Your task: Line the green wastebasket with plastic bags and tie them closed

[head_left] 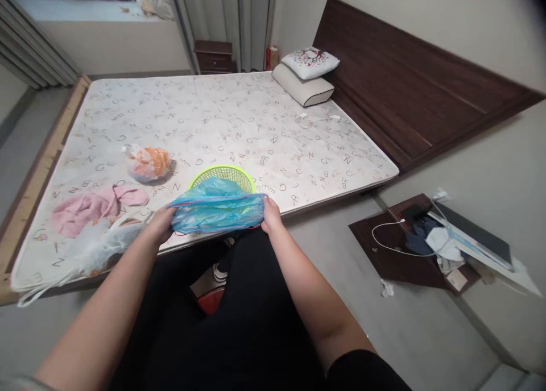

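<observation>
Head view shows, nearest the camera, two bare forearms reaching forward over dark clothing toward the near edge of the bed [239,112]. The left hand [160,225] and the right hand [271,215] each pinch one end of a blue plastic bag [217,212], so each grip is closed on the bag, fingers curled around its gathered edges. The bag is stretched between them, its long axis running left to right and roughly level, held just above the mattress edge. Both hands sit about equally close to it, one at each end. Directly beyond the bag, partly hidden by it, stands a green basket [224,175] on the mattress, its rim rising just behind the bag's upper edge; whether bag and rim touch cannot be told. To the left lie a clear plastic bag [91,246], a pink cloth [91,206] and, further back, an orange-filled bag [147,162]. Far off, two pillows [305,75] rest against the headboard [405,84].
</observation>
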A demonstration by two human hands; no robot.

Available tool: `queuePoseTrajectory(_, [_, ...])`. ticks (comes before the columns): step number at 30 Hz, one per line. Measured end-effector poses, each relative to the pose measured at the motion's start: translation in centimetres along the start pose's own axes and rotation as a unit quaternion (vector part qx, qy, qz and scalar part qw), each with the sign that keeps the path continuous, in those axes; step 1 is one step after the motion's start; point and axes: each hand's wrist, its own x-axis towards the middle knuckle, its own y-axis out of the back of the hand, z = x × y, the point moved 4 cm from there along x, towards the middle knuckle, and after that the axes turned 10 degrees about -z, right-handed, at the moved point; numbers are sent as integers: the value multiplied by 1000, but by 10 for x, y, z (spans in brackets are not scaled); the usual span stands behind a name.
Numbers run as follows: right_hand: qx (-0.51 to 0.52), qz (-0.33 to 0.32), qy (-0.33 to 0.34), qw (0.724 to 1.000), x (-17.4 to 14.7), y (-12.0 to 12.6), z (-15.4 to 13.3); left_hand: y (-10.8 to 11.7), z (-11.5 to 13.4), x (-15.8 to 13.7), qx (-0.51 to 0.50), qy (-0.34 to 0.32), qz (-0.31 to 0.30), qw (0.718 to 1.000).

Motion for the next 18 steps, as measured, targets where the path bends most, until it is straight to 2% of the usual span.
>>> queuePoseTrajectory(3, [-130,10,51,990,14,8,3,15,-16,12,17,-4,36,999])
queuePoseTrajectory(6, [-237,28,106,965,26,9,-6,27,-20,23,46,-19,76,996])
queuePoseTrajectory(8, [-276,24,148,949,33,4,-17,31,-12,30,65,-75,86,991])
queuePoseTrajectory(11, [-326,-34,216,920,45,-13,-37,27,10,40,120,-161,53,978])
queuePoseTrajectory(13, [-366,-90,226,898,52,-24,-47,19,23,46,165,-176,11,970])
queuePoseTrajectory(15, [-404,-142,208,879,56,-34,-53,9,33,49,206,-172,-25,963])
queuePoseTrajectory(18, [-447,-150,186,862,56,-40,-63,1,41,49,246,-155,-1,957])
